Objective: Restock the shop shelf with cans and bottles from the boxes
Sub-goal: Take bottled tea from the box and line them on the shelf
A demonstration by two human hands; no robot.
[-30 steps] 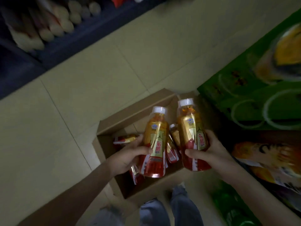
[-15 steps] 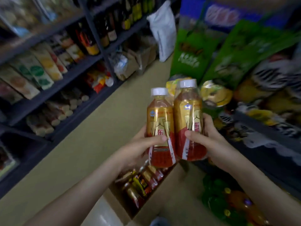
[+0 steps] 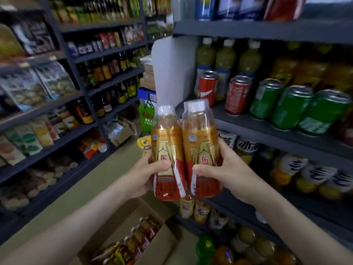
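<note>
**Two tea bottles raised to the can shelf**

Lowest in view, an open cardboard box (image 3: pixel 160 243) sits on the floor. It holds spare bottles (image 3: pixel 137 238) that are too blurred to count. Above it two bare forearms reach forward.

The left hand (image 3: pixel 147 175) is curled round the lower half of the left bottle (image 3: pixel 166 146), thumb across the label. The right hand (image 3: pixel 227 175) wraps the right bottle (image 3: pixel 199 142) the same way. That makes two bottles in hand, one each. Both hold amber drink and have gold-and-red labels and white caps, and they are upright and pressed side to side. They hang in the air in front of the near end of the shelf (image 3: pixel 267 129) on the right, touching nothing on it.

On that shelf stand two red cans (image 3: pixel 207 87) and, to their right, three green cans (image 3: pixel 291 107), five cans in the front row. Behind them three tall bottles (image 3: pixel 225 56) of pale yellow-green drink show plainly, and further right the row is too blurred to count. Across the aisle, dark shelving (image 3: pixel 114 79) carries rows of small dark bottles and packets.

A second ago both bottles were right over the box. Half a second ago the pair was lower than it is now, with the aisle floor and a white sack behind it and the box just under the hands. Now the caps reach about the height of the can shelf. The hold of each hand has not changed.
</note>
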